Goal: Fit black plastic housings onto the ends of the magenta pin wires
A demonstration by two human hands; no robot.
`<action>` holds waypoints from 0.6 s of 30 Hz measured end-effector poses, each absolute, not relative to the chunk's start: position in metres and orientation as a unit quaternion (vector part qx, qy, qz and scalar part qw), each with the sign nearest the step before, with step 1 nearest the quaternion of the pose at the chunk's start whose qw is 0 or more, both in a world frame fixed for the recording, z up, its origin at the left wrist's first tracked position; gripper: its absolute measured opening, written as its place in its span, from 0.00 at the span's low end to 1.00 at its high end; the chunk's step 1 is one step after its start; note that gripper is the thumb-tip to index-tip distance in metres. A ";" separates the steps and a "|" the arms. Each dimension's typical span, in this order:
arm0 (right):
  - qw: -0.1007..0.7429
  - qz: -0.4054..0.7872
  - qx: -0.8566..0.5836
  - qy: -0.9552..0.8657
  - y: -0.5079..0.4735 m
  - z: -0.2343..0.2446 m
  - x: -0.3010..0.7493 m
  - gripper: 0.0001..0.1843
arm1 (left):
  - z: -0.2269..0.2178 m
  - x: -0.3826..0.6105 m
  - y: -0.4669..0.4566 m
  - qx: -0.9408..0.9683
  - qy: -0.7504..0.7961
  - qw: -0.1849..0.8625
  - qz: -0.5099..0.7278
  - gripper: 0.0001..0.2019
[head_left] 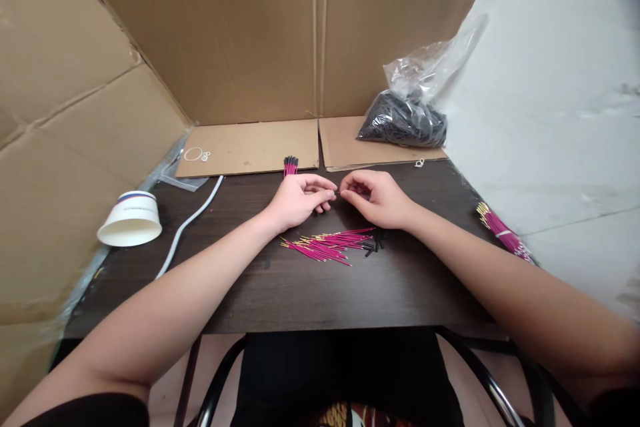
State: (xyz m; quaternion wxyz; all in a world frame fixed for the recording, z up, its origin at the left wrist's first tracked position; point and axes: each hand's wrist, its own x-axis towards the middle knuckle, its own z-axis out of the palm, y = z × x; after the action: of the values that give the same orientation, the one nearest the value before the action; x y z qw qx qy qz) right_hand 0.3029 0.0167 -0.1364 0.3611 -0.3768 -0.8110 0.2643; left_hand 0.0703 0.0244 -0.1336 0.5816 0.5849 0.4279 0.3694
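My left hand (pixel 297 201) and my right hand (pixel 380 200) meet fingertip to fingertip above the table. Both are closed in a pinch, with a tiny dark piece between them, too small to name. Inside the curled right fingers some pink wire (pixel 358 189) shows; how much is hidden. Below the hands lies a loose spread of pink wires (pixel 325 244) with gold-coloured ends. Several short black sleeves (pixel 371 248) sit at its right end. Just behind my left hand is a bundle of pink wires with black ends (pixel 291 165), partly covered by the hand.
A clear bag of black pieces (pixel 404 119) rests on cardboard (pixel 345 147) at the back right. A tied pink wire bundle (pixel 503 230) lies at the right edge. On the left are a tipped white paper cup (pixel 131 219) and a white cable (pixel 187 223). Cardboard walls (pixel 240 33) stand behind.
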 end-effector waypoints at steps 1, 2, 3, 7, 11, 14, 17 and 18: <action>0.361 0.259 -0.377 -0.813 0.017 -0.136 0.303 0.05 | -0.134 0.070 0.024 0.586 0.428 0.580 0.370 0.06; 0.360 0.250 -0.376 -0.816 0.017 -0.135 0.304 0.05 | -0.134 0.070 0.024 0.587 0.428 0.579 0.372 0.06; 0.360 0.237 -0.374 -0.821 0.017 -0.134 0.305 0.05 | -0.134 0.070 0.024 0.587 0.428 0.576 0.373 0.06; 0.366 0.197 -0.369 -0.831 0.017 -0.129 0.308 0.05 | -0.133 0.070 0.024 0.583 0.430 0.577 0.378 0.07; 0.391 0.200 -0.391 -0.809 0.017 -0.129 0.307 0.06 | -0.130 0.068 0.025 0.566 0.417 0.604 0.377 0.18; 0.405 0.256 -0.425 -0.768 0.018 -0.132 0.305 0.10 | -0.130 0.067 0.025 0.562 0.411 0.613 0.374 0.22; 0.409 0.360 -0.431 -0.719 0.018 -0.133 0.301 0.15 | -0.132 0.068 0.024 0.581 0.414 0.600 0.361 0.18; 0.408 0.389 -0.426 -0.707 0.018 -0.132 0.300 0.17 | -0.133 0.068 0.023 0.591 0.416 0.592 0.356 0.16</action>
State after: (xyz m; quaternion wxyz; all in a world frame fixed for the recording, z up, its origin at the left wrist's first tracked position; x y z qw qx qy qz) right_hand 0.3002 0.0183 -0.1323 0.4079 -0.4262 -0.7075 0.3891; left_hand 0.0681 0.0231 -0.1327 0.5924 0.5910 0.4159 0.3559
